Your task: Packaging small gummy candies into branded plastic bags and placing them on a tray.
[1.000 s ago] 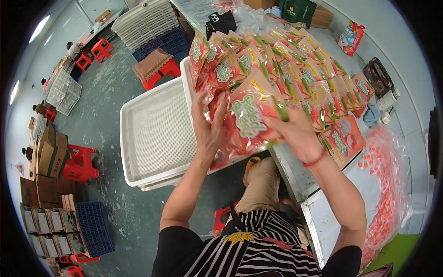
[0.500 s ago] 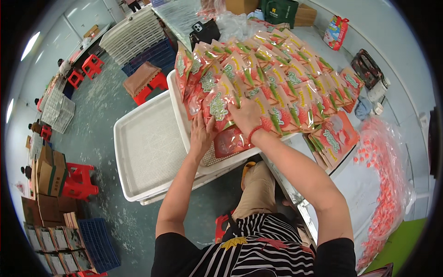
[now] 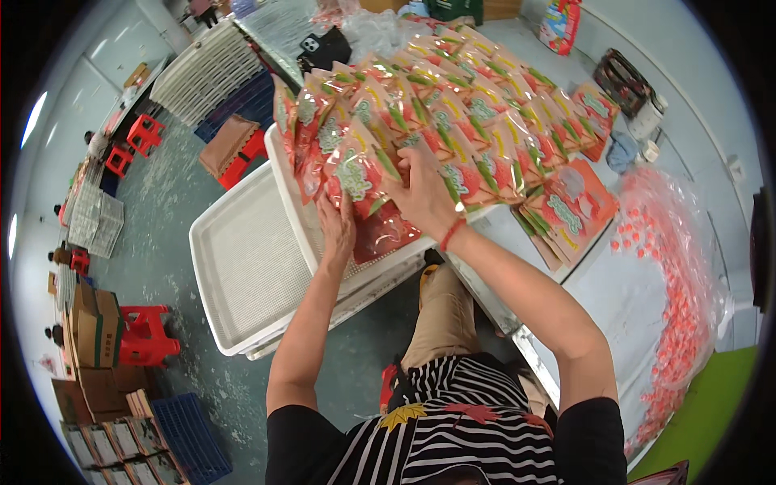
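Both hands are at a pink candy pouch at the front of a large pile, standing tilted in a white perforated tray. My left hand grips its lower left edge, thumb toward the front. My right hand, with a red string on its wrist, closes on its right edge; some fingertips are hidden behind knuckles and film. Below and between the hands another pouch lies flat in the tray. Rows of similar upright, overlapping pouches fill the space beyond my hands.
An unfilled white tray sits to the left, lower than the filled one. Flat pouches lie on the table at right, beside a clear bag of small red-and-white pieces. A phone and stacked crates are farther back; red stools stand left.
The view has shifted slightly, so trays and pile sit further left and higher. Both hands remain at the front pouch, which now stands more upright; my right-hand fingers are more curled.
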A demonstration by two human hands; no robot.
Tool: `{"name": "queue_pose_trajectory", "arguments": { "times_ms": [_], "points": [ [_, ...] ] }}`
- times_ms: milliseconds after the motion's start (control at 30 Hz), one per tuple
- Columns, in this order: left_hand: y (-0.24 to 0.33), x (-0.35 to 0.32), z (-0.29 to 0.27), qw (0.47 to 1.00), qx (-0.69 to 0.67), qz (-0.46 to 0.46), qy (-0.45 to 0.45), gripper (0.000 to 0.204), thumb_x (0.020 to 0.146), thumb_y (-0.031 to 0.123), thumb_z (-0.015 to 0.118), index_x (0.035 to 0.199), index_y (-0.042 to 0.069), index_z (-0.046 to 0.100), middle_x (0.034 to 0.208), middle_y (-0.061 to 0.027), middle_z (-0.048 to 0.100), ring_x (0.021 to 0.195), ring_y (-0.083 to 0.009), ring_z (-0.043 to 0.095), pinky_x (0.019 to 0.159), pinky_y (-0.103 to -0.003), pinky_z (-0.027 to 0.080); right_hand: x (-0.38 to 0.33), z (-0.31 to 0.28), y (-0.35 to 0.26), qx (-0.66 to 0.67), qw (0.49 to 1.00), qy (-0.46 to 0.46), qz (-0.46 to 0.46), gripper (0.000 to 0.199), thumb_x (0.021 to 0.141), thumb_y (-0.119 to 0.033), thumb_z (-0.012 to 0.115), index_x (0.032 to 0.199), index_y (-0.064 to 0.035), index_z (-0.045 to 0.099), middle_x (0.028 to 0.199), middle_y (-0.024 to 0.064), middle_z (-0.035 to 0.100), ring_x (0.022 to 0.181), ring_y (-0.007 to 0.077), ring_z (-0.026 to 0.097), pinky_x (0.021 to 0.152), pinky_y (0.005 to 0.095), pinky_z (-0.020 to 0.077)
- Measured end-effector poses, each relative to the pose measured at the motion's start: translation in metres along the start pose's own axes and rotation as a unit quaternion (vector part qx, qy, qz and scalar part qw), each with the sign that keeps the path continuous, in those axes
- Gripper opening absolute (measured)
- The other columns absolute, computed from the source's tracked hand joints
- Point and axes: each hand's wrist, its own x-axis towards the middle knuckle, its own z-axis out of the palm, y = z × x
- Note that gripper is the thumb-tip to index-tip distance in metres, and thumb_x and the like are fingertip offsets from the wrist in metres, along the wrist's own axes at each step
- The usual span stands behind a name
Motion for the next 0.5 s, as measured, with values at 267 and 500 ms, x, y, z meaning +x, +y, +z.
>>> {"name": "queue_pose_trajectory", "arguments": {
  "times_ms": [267,500],
  "points": [
    [0.004,-0.003,-0.007,0.998,0.015,0.06,0.027,0.056,0.096,0.035,0.047,0.133,-0.005,0.036,0.13,-0.0312,0.042,0.121,-0.0424,0.041,0.102,-0.044,0.033,-0.153,-0.098,0.008,0.074,0.957,-0.27,0.073,0.029,0.085,-0.014,0.06,0.111,-0.0049,0.049,0.088,0.0147,0.064,0.076,0.0314,0.064,0.067,0.0398,0.0513],
    [0.031,-0.017,-0.019,0.986,0.026,0.163,-0.037,0.056,0.095,0.033,0.049,0.133,-0.007,0.035,0.128,-0.0283,0.044,0.122,-0.0387,0.042,0.102,-0.042,0.032,-0.224,-0.146,0.049,0.084,0.96,-0.195,0.183,0.022,0.086,-0.014,0.06,0.106,-0.0058,0.055,0.081,0.0131,0.066,0.069,0.0247,0.065,0.063,0.0329,0.051]
  ]
}}
